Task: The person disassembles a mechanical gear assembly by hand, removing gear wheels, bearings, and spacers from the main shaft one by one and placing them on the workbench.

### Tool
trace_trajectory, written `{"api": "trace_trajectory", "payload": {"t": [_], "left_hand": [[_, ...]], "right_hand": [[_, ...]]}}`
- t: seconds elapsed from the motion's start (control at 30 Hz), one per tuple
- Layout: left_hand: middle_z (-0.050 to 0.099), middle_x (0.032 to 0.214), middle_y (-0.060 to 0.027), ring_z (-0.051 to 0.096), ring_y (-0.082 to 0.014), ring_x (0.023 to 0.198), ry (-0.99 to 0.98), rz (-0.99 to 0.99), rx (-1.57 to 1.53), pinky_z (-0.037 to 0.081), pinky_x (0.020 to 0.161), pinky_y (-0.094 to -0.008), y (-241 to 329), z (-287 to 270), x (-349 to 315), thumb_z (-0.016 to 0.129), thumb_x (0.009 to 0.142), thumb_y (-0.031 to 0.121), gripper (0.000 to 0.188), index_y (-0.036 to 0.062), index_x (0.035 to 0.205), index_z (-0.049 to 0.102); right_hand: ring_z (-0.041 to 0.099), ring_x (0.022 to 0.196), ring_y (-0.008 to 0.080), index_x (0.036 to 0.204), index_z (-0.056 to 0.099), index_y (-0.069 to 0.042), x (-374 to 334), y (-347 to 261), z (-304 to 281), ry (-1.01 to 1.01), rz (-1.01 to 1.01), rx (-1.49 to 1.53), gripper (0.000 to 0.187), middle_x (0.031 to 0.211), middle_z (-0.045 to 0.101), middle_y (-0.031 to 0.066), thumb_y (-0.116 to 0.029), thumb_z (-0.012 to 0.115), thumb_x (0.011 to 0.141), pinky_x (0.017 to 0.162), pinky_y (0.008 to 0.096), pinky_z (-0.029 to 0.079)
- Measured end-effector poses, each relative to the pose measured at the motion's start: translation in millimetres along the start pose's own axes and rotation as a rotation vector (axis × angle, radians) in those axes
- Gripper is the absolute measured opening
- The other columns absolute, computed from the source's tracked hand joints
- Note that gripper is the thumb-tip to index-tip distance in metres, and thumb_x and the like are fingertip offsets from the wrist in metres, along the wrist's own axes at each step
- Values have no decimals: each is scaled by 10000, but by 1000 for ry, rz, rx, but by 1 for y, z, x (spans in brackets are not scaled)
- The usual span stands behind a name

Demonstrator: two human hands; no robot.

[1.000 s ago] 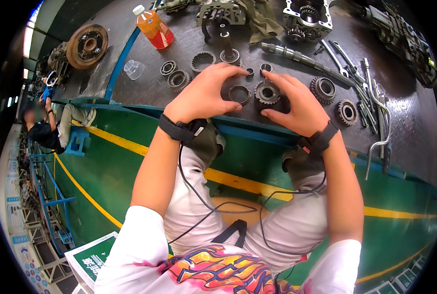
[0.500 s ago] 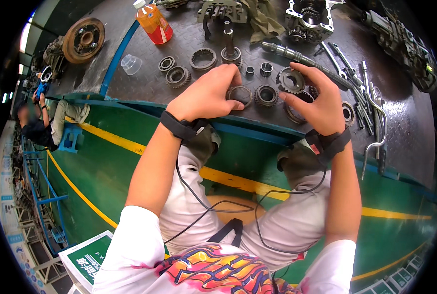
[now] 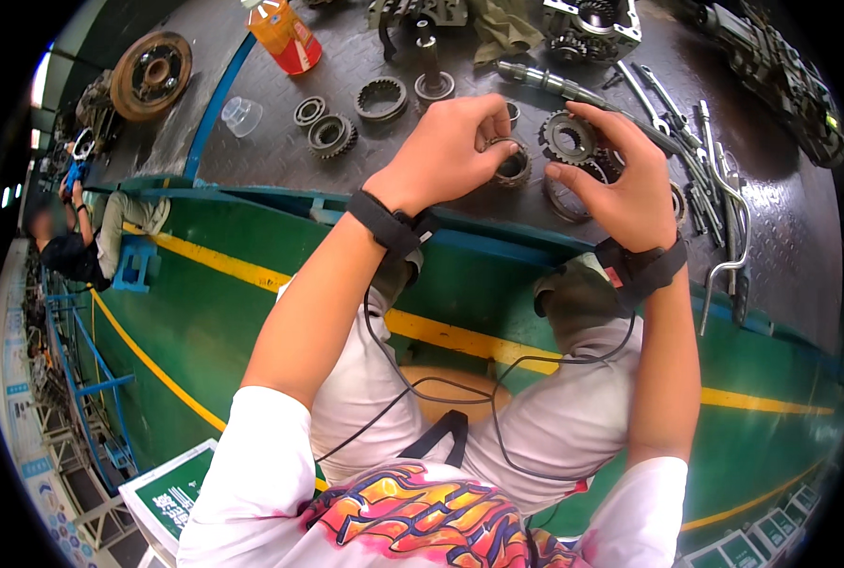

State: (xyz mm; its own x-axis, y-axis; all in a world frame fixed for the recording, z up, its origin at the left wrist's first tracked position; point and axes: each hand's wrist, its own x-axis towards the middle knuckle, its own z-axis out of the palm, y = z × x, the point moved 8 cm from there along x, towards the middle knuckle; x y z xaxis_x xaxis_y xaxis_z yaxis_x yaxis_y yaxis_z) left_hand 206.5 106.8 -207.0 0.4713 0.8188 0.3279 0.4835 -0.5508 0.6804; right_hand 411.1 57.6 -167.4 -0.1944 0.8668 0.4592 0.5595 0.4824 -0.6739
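My left hand (image 3: 446, 151) pinches a thin toothed ring, which sits at a small gear (image 3: 514, 173) near the table's front edge. The fingers partly cover the two, so whether the ring is seated on the gear is hard to tell. Just to the right, my right hand (image 3: 627, 175) grips a toothed gear hub (image 3: 567, 138) by its edge, thumb below and fingers above. Beneath that hub a larger ring (image 3: 566, 197) lies on the table, partly hidden by my thumb. A gear shaft (image 3: 429, 62) stands upright beyond my left hand.
To the left are a ring gear (image 3: 380, 98), a smaller gear (image 3: 332, 136), a bearing (image 3: 309, 111), a clear plastic cup (image 3: 242, 116) and an orange drink bottle (image 3: 285, 38). A long splined shaft (image 3: 554, 83) and several wrenches (image 3: 696, 170) lie right. A person (image 3: 77, 237) sits far left.
My left hand has moved right, carrying the thin ring over to the small gear. The right hand keeps hold of the gear hub, almost in place. The view has shifted slightly.
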Motion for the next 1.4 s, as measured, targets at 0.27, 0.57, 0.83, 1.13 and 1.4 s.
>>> {"api": "trace_trajectory", "payload": {"t": [0.27, 0.57, 0.83, 1.13, 1.4], "left_hand": [[777, 945, -89, 717, -175, 843, 1, -103, -7, 589, 805, -340, -12, -10, -8, 819, 1031, 201, 213, 11, 1120, 780], [802, 1131, -175, 781, -269, 1046, -79, -83, -97, 607, 953, -378, -26, -18, -28, 635, 991, 34, 318, -26, 1290, 726], [782, 1150, -203, 778, -328, 996, -113, 11, -9, 626, 930, -420, -22, -15, -34, 708, 919, 71, 427, -26, 1334, 723], [740, 1229, -180, 739, -371, 1144, -113, 70, 86, 611, 992, -449, -20, -3, -41, 829, 879, 142, 517, 12, 1365, 712], [734, 1235, -149, 723, -366, 1175, -102, 69, 147, 597, 1018, -459, -21, 2, -42, 957, 828, 247, 667, 51, 1410, 697]], "right_hand": [[788, 1077, 355, 1355, 782, -10, 3, -1, 14, -26, -29, 28, 620, 1205, 810, 195, -151, 1000, 792, 981, 419, 616], [742, 1169, 425, 1344, 761, -10, 5, -4, 60, -208, -107, -58, 597, 1238, 799, 204, -198, 986, 824, 1040, 468, 589], [771, 1153, 382, 1409, 739, -12, 8, -4, 66, -303, -38, -21, 650, 1261, 793, 202, -172, 981, 827, 1019, 434, 607], [746, 1173, 337, 1528, 709, -76, 7, -2, 65, -341, 35, -16, 787, 1261, 762, 155, -40, 960, 783, 1027, 432, 595], [708, 1111, 318, 1594, 680, -125, 2, -2, 56, -403, 41, -109, 886, 1209, 740, 117, -12, 949, 758, 1065, 429, 584]]}}
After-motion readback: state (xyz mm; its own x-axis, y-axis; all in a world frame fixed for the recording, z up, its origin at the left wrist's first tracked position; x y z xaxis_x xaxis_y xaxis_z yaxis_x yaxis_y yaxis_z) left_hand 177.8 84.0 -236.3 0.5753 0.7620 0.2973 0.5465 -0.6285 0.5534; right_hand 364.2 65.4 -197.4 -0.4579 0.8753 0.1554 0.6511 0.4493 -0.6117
